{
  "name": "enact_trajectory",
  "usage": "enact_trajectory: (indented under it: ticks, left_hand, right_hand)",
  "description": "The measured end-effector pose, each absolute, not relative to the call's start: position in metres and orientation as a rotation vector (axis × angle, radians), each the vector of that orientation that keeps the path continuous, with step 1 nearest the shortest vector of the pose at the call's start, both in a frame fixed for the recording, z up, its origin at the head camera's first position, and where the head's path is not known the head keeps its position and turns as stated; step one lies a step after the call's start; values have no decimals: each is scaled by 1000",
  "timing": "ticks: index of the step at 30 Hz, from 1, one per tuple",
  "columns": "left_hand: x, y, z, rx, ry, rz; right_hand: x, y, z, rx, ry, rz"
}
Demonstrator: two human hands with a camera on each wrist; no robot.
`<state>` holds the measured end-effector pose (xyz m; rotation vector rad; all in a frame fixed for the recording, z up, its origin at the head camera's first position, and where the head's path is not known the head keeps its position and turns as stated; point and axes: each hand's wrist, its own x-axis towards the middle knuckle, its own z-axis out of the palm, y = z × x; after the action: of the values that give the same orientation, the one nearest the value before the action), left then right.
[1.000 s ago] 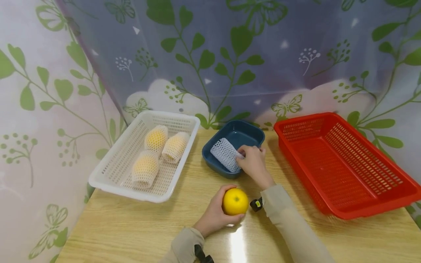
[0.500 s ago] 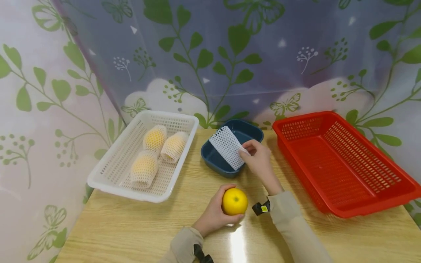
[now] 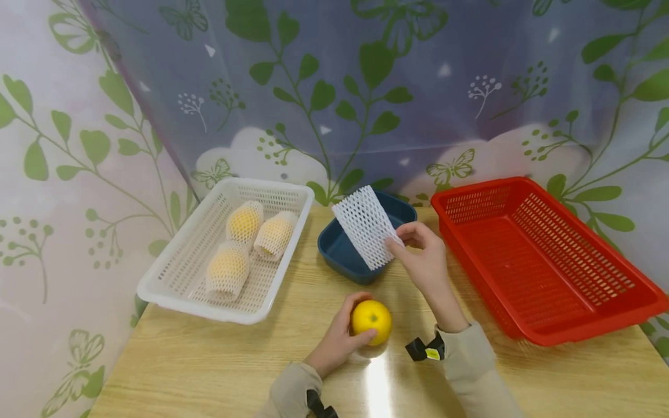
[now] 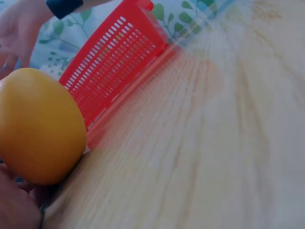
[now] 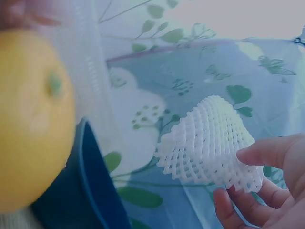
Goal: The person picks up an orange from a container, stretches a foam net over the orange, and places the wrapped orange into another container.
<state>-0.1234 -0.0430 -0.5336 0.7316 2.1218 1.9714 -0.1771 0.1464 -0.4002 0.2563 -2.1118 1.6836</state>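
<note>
My left hand (image 3: 340, 337) grips an orange (image 3: 371, 322) low over the table's middle, thumb across its front. In the left wrist view the orange (image 4: 43, 126) shows close up. My right hand (image 3: 425, 255) pinches one corner of a white foam net sleeve (image 3: 366, 226), which hangs flattened above the dark blue bin (image 3: 334, 249). Thumb and fingers on either side of the foam net (image 5: 209, 143) show in the right wrist view. The bin stands just beyond the orange.
At left a white basket (image 3: 198, 302) holds 3 yellowish fruits (image 3: 228, 270) in foam nets. A red basket (image 3: 522, 278) stands at right. Behind the wooden table (image 3: 209, 360) hangs a patterned curtain (image 3: 292, 116). Black cameras are strapped to both wrists.
My right hand has lifted the foam net up out of the blue bin and drawn it slightly toward me. The left hand's thumb has shifted onto the front of the orange.
</note>
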Motion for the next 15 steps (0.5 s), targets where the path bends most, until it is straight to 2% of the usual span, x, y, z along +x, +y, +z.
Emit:
enact_trajectory:
  ticks: [7, 11, 15]
  left_hand:
    - [-122, -47, -519, 764, 2028, 2311]
    - [-123, -51, -492, 723, 2093, 2496]
    - [-127, -55, -459, 594, 1728, 2630]
  right_hand:
    - [-160, 147, -388, 276, -2008, 1932]
    - [-152, 146, -381, 328, -1948, 2088]
    - [-145, 145, -374, 370, -1901, 2189]
